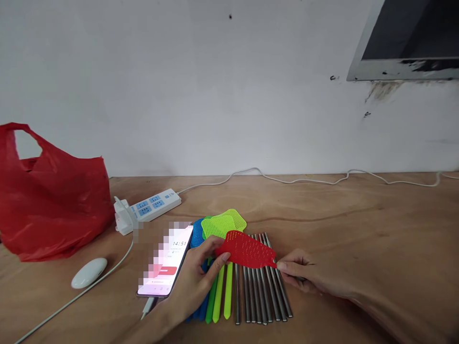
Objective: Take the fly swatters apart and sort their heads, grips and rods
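Left grip (201,270) pinches the red swatter head (247,249), right grip (299,271) clasps its narrow end, metal rods (263,296) between them!

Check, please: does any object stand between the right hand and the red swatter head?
Nothing visible stands between them: the right hand pinches the narrow end of the red swatter head. The left hand holds its opposite end.

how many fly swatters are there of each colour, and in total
Red fly swatter, between left hand and right hand: 1
Yellow-green fly swatters: 2
Green fly swatter: at least 1, partly covered
Blue fly swatter: at least 1, partly hidden by the left hand
Total: at least 5
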Available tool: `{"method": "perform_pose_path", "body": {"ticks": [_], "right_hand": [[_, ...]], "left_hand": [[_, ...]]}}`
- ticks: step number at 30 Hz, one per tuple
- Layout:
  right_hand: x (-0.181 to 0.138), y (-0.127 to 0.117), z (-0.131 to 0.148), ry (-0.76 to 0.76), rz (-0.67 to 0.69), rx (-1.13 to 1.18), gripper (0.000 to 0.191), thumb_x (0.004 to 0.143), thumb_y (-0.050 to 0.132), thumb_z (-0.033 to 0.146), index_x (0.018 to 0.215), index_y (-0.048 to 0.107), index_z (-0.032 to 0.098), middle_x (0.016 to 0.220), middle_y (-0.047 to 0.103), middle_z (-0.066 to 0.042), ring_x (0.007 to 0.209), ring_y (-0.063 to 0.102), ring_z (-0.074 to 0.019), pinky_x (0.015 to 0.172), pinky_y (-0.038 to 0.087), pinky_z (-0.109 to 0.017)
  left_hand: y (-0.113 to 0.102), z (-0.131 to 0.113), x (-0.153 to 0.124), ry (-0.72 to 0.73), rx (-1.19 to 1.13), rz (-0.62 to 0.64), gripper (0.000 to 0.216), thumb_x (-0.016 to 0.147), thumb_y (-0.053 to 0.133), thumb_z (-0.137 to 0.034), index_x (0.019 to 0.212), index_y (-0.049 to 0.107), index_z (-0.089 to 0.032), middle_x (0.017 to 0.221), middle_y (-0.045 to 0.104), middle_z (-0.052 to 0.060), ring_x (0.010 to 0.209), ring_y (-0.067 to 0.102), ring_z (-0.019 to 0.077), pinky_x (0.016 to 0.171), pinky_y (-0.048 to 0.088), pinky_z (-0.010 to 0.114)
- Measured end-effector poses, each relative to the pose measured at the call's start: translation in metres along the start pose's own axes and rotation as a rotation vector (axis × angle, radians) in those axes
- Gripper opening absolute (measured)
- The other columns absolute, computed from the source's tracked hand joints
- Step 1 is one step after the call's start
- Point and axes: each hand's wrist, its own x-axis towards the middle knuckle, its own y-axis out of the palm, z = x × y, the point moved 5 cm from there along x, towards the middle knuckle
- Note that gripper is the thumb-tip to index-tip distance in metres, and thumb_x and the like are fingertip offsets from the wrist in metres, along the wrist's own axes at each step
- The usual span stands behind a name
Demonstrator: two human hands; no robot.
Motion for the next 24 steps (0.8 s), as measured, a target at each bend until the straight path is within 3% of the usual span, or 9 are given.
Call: {"method": "perform_pose_path", "body": {"ticks": [4,7,10,13,24], "right_hand": [[0.0,-0.002,0.001,-0.031,-0.045,-0.01,0.062,0.085,0.047,0.075,0.056,0.047,0.02,0.047,0.034,0.007,0.041,0.024,-0.0062,0.041,0.017,-0.021],[0.001,-0.003,0.001,-0.092,-0.119,-0.067,0.059,0.091,0.045,0.068,0.06,0.054,0.018,0.047,0.033,0.007,0.043,0.025,-0.0074,0.043,0.019,-0.022],[0.003,-0.003,0.0,-0.167,-0.211,-0.1,0.048,0.095,0.046,0.06,0.082,0.066,0.018,0.051,0.039,0.007,0.046,0.033,-0.0085,0.046,0.024,-0.021],[0.003,-0.005,-0.002,-0.192,-0.282,-0.07,0.037,0.092,0.055,0.053,0.1,0.065,0.019,0.067,0.056,0.003,0.051,0.041,-0.009,0.046,0.031,-0.02],[-0.001,-0.001,-0.001,-0.311,-0.536,-0.146,0.022,0.086,0.064,0.04,0.09,0.075,0.022,0.072,0.066,-0.001,0.064,0.056,-0.0157,0.058,0.044,-0.027]], "left_hand": [[-0.001,-0.005,0.003,-0.061,-0.19,-0.004,0.022,0.095,0.06,-0.038,0.111,0.055,-0.024,0.083,0.07,-0.001,0.074,0.07,0.018,0.072,0.06,0.033],[0.0,-0.006,0.006,-0.117,-0.271,-0.001,0.027,0.093,0.062,-0.039,0.113,0.053,-0.023,0.076,0.069,-0.003,0.068,0.07,0.0169,0.066,0.061,0.031],[0.002,-0.002,0.008,-0.136,-0.285,-0.01,0.026,0.092,0.064,-0.039,0.109,0.055,-0.023,0.075,0.069,-0.003,0.068,0.07,0.0165,0.066,0.061,0.03],[0.006,0.002,0.008,-0.137,-0.296,0.001,0.025,0.092,0.064,-0.038,0.109,0.056,-0.023,0.078,0.07,-0.002,0.071,0.071,0.0165,0.067,0.062,0.03],[0.012,0.0,0.002,-0.15,-0.307,0.045,0.025,0.093,0.064,-0.039,0.108,0.054,-0.022,0.081,0.073,-0.001,0.071,0.071,0.0165,0.068,0.06,0.03]]}}
